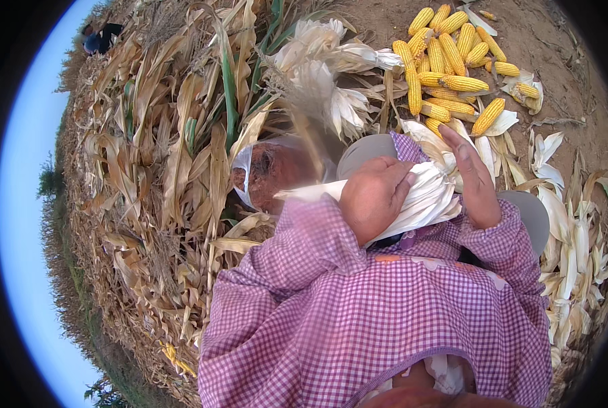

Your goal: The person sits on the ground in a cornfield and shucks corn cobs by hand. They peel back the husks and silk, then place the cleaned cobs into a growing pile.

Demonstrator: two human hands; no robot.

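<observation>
Over my lap, my left hand point(376, 198) is closed around a pale, dry corn husk point(426, 196). Its narrow end sticks out to the left of that hand, and its pleated leaves fan out to the right. Whether an ear is inside the husk is hidden. My right hand point(471, 176) is held up by the husk's right end, fingers straight and nothing in its grasp; I cannot tell if it touches the leaves. Beyond the hands, a heap of husked yellow corn ears point(449, 56) lies on bare soil.
Dry corn stalks point(176, 168) cover the ground on the left. A reddish-brown thing in whitish plastic point(278, 173) sits left of my knee point(367, 150). Loose husks point(571, 245) pile up at right, and more husks point(329, 76) lie ahead. Another person point(100, 38) is far off.
</observation>
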